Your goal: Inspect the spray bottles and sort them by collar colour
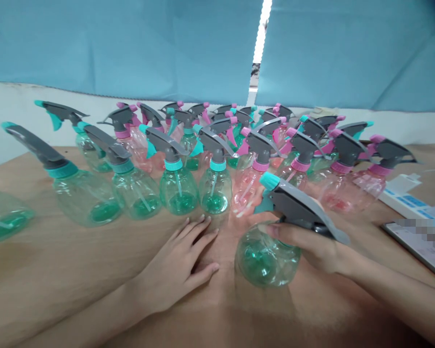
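Watching the head cam feed rn, quick notes. R side first: right hand (311, 246) is wrapped round the neck of a green spray bottle (263, 258), fingers curled in under the grey trigger head (300, 205), thumb side hidden from me. The bottle sits just below and in front of that hand, tipped over w/ the teal nozzle pointing up and away toward the others. Gripping at the neck makes sense imo: the body is round, slick plastic and the neck is the narrow bit a hand closes on. Can't tell if its base touches the table (58, 270) or hangs just above.

Left hand (177, 266) is flat, palm down on the wood, fingers spread and relaxed, holding nothing. Prob just bracing. Its fingertips stop just short of a green bottle (213, 191) in the front row; a pink bottle (248, 186) stands between the two hands, further out.

Both forearms come in low from the near edge, wrists about level. Beyond the fingers it's rows of upright bottles, packed close. Some papers (416, 239) lie off to the outside of the R wrist.
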Demonstrator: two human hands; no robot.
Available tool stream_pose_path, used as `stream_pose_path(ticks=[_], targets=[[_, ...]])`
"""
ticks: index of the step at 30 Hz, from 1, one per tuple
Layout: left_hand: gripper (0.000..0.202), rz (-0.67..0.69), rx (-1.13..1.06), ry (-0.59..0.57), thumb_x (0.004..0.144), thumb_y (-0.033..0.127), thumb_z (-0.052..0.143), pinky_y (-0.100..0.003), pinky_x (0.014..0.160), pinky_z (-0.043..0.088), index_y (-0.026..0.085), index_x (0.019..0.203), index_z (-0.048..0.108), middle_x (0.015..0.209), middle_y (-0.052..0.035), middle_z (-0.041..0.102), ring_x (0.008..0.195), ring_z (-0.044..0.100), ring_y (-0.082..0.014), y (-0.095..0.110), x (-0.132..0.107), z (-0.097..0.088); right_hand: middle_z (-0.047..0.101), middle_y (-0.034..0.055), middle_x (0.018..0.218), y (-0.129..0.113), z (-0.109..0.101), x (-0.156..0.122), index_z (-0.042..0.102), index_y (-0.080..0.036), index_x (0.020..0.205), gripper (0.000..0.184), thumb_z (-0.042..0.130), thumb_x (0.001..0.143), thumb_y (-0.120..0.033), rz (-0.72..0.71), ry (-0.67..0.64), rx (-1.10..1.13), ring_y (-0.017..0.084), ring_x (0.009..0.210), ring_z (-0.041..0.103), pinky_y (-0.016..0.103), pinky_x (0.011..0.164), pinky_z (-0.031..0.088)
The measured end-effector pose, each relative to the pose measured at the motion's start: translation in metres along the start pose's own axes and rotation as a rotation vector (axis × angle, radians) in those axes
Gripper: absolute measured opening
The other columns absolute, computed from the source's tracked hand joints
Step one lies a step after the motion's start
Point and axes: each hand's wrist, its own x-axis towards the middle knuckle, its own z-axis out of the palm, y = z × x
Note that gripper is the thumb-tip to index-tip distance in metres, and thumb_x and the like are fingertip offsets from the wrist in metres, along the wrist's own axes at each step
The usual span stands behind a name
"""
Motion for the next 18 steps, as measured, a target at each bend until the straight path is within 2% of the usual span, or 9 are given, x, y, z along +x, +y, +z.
stream_pose_path(ticks=[5,8,10,12,16,18], targets=[[0.052,0.002,-0.012,0.013,0.096,0.046,0.049,-0.047,0.112,0.026,0.019,0.140,0.045,0.149,-0.0092,0.039,0.137,0.034,-0.0285,-0.001,0.000,0.002,0.047,-0.0060,0.062,0.007,-0.002,-0.004,0.045,-0.021,0.066,0.026,0.064,0.083,-0.026,0.001,0.070,-0.032,0.007,0.051,0.046,0.018,0.044,0.036],[0.052,0.002,-0.011,0.015,0.096,0.047,0.049,-0.047,0.111,0.027,0.019,0.139,0.045,0.150,-0.0092,0.038,0.136,0.035,-0.0284,-0.001,0.000,0.002,0.043,-0.0058,0.059,0.011,-0.005,-0.007,0.050,-0.022,0.070,0.023,0.067,0.080,-0.034,0.026,0.130,-0.090,0.008,0.050,0.046,0.019,0.044,0.039],[0.052,0.003,-0.003,0.011,0.096,0.047,0.049,-0.047,0.111,0.027,0.018,0.139,0.045,0.150,-0.0097,0.038,0.136,0.035,-0.0286,-0.001,-0.001,0.002,0.046,-0.0043,0.061,0.011,-0.005,-0.007,0.054,-0.022,0.073,0.018,0.065,0.082,-0.035,0.036,0.107,-0.086,0.010,0.054,0.049,0.021,0.049,0.043],[0.052,0.007,0.003,0.013,0.096,0.048,0.049,-0.048,0.111,0.028,0.018,0.138,0.046,0.150,-0.0099,0.038,0.136,0.035,-0.0289,-0.001,-0.001,0.002,0.049,-0.0032,0.064,0.009,-0.003,-0.005,0.054,-0.022,0.070,0.017,0.060,0.085,-0.030,0.039,0.045,-0.034,0.010,0.055,0.049,0.022,0.051,0.043],[0.052,0.018,0.007,0.023,0.097,0.048,0.048,-0.047,0.111,0.027,0.017,0.139,0.046,0.149,-0.0103,0.039,0.136,0.036,-0.0288,-0.002,-0.001,0.002,0.042,-0.0050,0.059,0.004,0.002,0.001,0.043,-0.022,0.059,0.027,0.052,0.084,-0.016,0.017,-0.025,0.036,0.008,0.046,0.033,0.022,0.043,0.032],[0.052,0.019,0.013,0.030,0.097,0.048,0.048,-0.047,0.111,0.027,0.017,0.139,0.045,0.149,-0.0103,0.039,0.136,0.036,-0.0288,-0.002,0.000,0.003,0.041,-0.0049,0.055,0.003,0.003,0.003,0.050,-0.023,0.064,0.021,0.053,0.084,-0.018,-0.007,-0.021,0.011,0.011,0.048,0.038,0.025,0.047,0.037]])
